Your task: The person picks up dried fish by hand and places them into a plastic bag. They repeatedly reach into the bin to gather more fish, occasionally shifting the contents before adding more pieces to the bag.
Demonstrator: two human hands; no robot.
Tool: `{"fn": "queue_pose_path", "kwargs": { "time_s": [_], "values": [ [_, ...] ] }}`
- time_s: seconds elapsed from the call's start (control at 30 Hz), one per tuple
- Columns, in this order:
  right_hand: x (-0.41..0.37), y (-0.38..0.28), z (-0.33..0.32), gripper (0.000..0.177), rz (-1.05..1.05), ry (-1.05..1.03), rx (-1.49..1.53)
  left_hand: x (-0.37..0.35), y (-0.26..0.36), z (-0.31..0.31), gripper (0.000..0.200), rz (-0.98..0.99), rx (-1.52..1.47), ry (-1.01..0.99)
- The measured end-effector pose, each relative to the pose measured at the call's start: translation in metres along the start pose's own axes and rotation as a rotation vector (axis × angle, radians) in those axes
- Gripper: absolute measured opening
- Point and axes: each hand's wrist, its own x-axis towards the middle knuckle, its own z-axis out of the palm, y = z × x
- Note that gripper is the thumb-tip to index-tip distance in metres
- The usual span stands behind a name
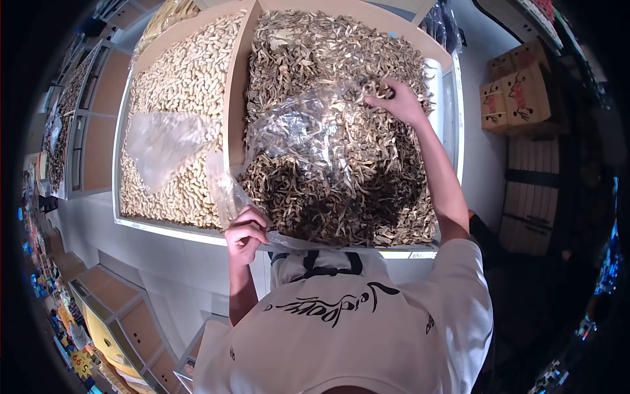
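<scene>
My left hand point(245, 234) is closed on the edge of a clear plastic bag point(226, 190) at the front rim of the bin. Crumpled clear plastic point(289, 128) also lies over the dried mushroom slices point(315, 203) that fill the right compartment. Toward the back right of that pile, my right hand point(401, 105) curls its thumb and fingers around some dried slices, the fingertips partly hidden among them. Peanuts in their shells point(187, 72) fill the left compartment, with a clear plastic bag point(167, 144) lying on them.
A wooden divider point(237, 92) separates the two compartments. Cardboard boxes point(518, 95) stand at the right, beyond the bin's white side. Another display case point(98, 125) is at the left, and a further cabinet point(141, 328) is at the lower left.
</scene>
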Motion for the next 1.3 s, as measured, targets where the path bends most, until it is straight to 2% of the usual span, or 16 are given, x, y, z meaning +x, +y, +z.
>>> {"fn": "queue_pose_path", "kwargs": {
  "time_s": [0.03,0.07,0.17,0.2,0.3,0.33,0.47,0.6,0.7,0.73,0.97,1.0,1.1,1.2,1.3],
  "values": [
    [0.005,0.002,0.014,0.086,-0.026,0.052,-0.056,0.006,-0.001,0.001,0.015,0.003,-0.001,-0.005],
    [0.014,0.004,0.021,0.081,-0.056,-0.009,-0.155,0.011,-0.003,0.001,0.014,0.006,-0.002,-0.010],
    [-0.015,-0.009,0.027,0.070,-0.113,0.038,-0.132,-0.012,0.017,0.009,0.015,0.056,-0.009,-0.010],
    [-0.019,-0.010,0.031,0.053,-0.152,0.025,-0.098,-0.015,0.022,0.007,0.015,0.074,-0.010,-0.012],
    [-0.024,-0.012,0.041,0.042,-0.165,0.096,-0.085,-0.026,0.026,0.006,0.015,0.087,-0.008,0.020],
    [-0.029,-0.015,0.039,0.036,-0.075,0.062,-0.122,-0.029,0.030,0.006,0.013,0.093,-0.011,0.015],
    [-0.052,-0.016,0.041,0.035,-0.113,0.239,-0.408,-0.044,0.046,0.003,0.014,0.127,0.006,0.035],
    [-0.073,-0.045,0.057,0.027,-0.119,0.399,-0.385,-0.061,0.051,-0.002,0.014,0.106,0.022,0.068],
    [-0.082,-0.088,0.076,0.023,0.086,0.128,-0.316,-0.069,0.055,-0.003,0.014,0.087,0.015,0.074],
    [-0.076,-0.086,0.087,0.029,0.072,0.041,-0.311,-0.070,0.057,-0.003,0.013,0.102,0.028,0.070],
    [-0.031,-0.077,0.130,0.050,0.223,0.067,-0.164,-0.084,0.065,-0.007,0.011,0.109,0.031,0.100],
    [-0.025,-0.077,0.126,0.047,0.286,-0.009,0.011,-0.086,0.065,-0.008,0.011,0.110,0.036,0.101],
    [-0.017,-0.082,0.130,0.037,0.300,0.042,0.207,-0.088,0.062,-0.011,0.012,0.120,0.042,0.102],
    [-0.007,-0.075,0.153,0.027,0.155,0.079,0.404,-0.087,0.062,-0.015,0.012,0.128,0.036,0.105],
    [-0.020,-0.092,0.154,0.023,0.088,0.102,0.287,-0.085,0.061,-0.016,0.012,0.135,0.027,0.108]
  ]
}}
